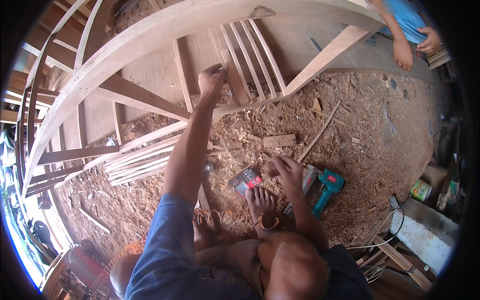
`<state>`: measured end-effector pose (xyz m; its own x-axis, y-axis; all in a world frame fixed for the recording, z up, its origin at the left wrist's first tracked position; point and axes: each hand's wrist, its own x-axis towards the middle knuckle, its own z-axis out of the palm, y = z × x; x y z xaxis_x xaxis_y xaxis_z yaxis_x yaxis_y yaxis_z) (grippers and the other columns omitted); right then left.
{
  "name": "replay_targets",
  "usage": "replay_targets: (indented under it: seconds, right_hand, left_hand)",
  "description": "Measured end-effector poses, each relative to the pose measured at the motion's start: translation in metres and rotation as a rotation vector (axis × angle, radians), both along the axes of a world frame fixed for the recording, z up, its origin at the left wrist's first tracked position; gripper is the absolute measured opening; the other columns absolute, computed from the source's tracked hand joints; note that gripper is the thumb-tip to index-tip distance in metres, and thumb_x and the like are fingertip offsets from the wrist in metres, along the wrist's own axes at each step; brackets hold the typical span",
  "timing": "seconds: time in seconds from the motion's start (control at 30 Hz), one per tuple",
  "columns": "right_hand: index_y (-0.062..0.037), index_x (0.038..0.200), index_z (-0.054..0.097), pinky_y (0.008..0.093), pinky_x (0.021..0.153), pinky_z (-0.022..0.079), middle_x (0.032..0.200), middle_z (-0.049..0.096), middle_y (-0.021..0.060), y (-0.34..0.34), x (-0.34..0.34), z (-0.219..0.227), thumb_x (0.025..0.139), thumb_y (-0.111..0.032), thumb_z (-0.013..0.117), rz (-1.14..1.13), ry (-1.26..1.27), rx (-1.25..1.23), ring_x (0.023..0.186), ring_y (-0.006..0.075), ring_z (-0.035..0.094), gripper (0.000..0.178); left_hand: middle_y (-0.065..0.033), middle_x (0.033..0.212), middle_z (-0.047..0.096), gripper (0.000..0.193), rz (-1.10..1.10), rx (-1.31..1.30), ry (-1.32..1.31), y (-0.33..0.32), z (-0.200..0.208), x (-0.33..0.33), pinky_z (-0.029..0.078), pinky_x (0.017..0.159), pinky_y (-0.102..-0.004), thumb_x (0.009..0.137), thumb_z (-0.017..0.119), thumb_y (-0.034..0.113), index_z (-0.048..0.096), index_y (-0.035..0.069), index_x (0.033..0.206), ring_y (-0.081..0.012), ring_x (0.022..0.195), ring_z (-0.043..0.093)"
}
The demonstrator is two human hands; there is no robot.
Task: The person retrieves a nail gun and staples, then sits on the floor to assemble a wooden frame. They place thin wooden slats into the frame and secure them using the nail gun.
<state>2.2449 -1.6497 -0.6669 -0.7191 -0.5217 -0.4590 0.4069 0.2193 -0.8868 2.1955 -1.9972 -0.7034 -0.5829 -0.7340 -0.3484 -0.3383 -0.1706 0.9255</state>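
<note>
My left hand (212,81) is stretched forward to a curved wooden frame (165,30), its fingers closed at a thin upright wooden slat. Right beside it a short flat board (236,77) leans against the frame, next to a row of several narrow slats (255,60). My right hand (287,170) hangs over the shavings with its fingers curled together; whatever may be between them is hidden. Close by on its right lies a teal nail gun (327,189). A small dark-and-red box (245,180) rests on the ground by my foot.
Wood shavings (375,150) cover the ground. A loose wood block (280,140) and a thin stick (320,131) lie there. Long strips (140,162) are piled at left. Another person's hands (403,54) show at upper right. A pale block (420,232) and cable sit at right.
</note>
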Motion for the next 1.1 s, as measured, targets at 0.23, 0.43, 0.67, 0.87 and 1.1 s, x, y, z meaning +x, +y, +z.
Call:
replay_targets:
  seconds: [0.23, 0.43, 0.67, 0.87, 1.1]
  right_hand:
    - [0.0049, 0.102, 0.066, 0.0287, 0.057, 0.055, 0.086, 0.073, 0.0135, 0.120, 0.004, 0.022, 0.099, -0.017, 0.063, -0.242, 0.005, 0.319, 0.065, 0.0179, 0.069, 0.023]
    - [0.0042, 0.107, 0.065, 0.0307, 0.058, 0.054, 0.088, 0.071, 0.0141, 0.188, 0.012, 0.014, 0.098, -0.020, 0.062, -0.483, 0.058, 0.450, 0.066, 0.0198, 0.068, 0.026]
    - [0.0020, 0.115, 0.063, 0.0432, 0.084, 0.051, 0.104, 0.065, 0.0156, 0.265, 0.015, -0.027, 0.099, -0.029, 0.061, -0.229, 0.707, 1.041, 0.093, 0.0289, 0.066, 0.035]
    - [-0.0028, 0.111, 0.061, 0.0395, 0.078, 0.051, 0.095, 0.061, 0.0107, 0.256, -0.007, -0.051, 0.094, -0.020, 0.066, -0.415, -0.060, 0.387, 0.085, 0.0243, 0.063, 0.025]
    - [-0.0016, 0.100, 0.061, 0.0350, 0.051, 0.049, 0.073, 0.062, 0.0062, 0.191, -0.021, 0.005, 0.088, -0.013, 0.069, -0.396, -0.344, 0.067, 0.054, 0.0178, 0.060, 0.019]
  left_hand:
    - [-0.0175, 0.098, 0.075, 0.051, 0.100, -0.075, -0.026, 0.012, 0.007, 0.000, 0.061, 0.075, -0.0328, 0.086, 0.076, 0.028, 0.067, -0.007, 0.122, -0.0211, 0.083, 0.074]
    - [-0.0192, 0.109, 0.072, 0.061, 0.084, -0.043, -0.005, 0.007, -0.004, -0.002, 0.059, 0.079, -0.0346, 0.086, 0.078, 0.033, 0.062, -0.009, 0.127, -0.0234, 0.095, 0.071]
    - [-0.0194, 0.097, 0.075, 0.049, 0.124, -0.074, 0.041, 0.006, -0.013, -0.003, 0.061, 0.076, -0.0338, 0.085, 0.075, 0.029, 0.069, -0.005, 0.120, -0.0223, 0.082, 0.075]
    - [-0.0202, 0.100, 0.075, 0.050, 0.123, -0.085, 0.090, 0.006, -0.018, -0.003, 0.062, 0.075, -0.0327, 0.086, 0.076, 0.028, 0.068, -0.005, 0.122, -0.0219, 0.082, 0.074]
    - [-0.0186, 0.099, 0.075, 0.047, 0.109, 0.003, 0.117, 0.007, -0.011, 0.001, 0.062, 0.074, -0.0324, 0.087, 0.077, 0.023, 0.068, -0.006, 0.122, -0.0210, 0.079, 0.074]
